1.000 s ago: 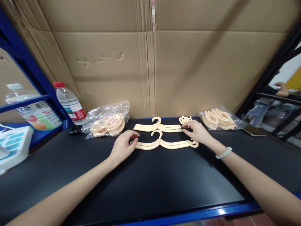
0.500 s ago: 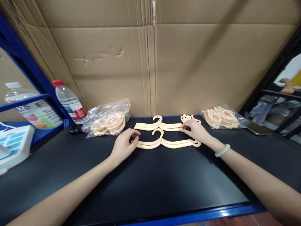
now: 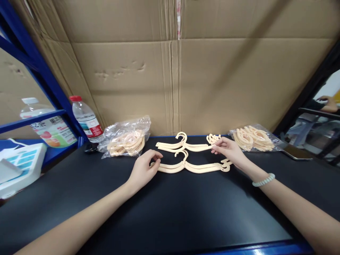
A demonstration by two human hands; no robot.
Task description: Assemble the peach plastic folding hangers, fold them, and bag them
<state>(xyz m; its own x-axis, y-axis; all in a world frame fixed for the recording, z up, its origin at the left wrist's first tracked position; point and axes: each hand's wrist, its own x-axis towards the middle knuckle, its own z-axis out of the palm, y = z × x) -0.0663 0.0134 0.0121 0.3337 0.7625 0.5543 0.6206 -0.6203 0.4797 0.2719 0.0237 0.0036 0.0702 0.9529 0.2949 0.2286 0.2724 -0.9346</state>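
Observation:
Two groups of cream folding hangers lie one behind the other on a black table. Between the thumb and fingers of my right hand (image 3: 230, 153) is the right end of the foremost hanger (image 3: 198, 149) in the back group (image 3: 170, 145). This hanger is angled slightly away from the others there. My left hand (image 3: 145, 168) rests by the left end of the front hangers (image 3: 203, 168), thumb and fingers apart and nothing held. Its fingers partly cover that end. Small cream hanger parts (image 3: 213, 138) lie behind my right hand.
Clear plastic bags of cream parts lie at the back left (image 3: 126, 141) and back right (image 3: 253, 138). A phone (image 3: 297, 152) sits at the right. A red-capped bottle (image 3: 87, 120) stands at the left, near a white-and-blue device (image 3: 22, 166). Cardboard (image 3: 127, 85) closes off the back.
My right hand has taken the end of a back hanger and drawn it slightly away from its group. The left hand stays by the front hangers. The whole view has shifted a little.

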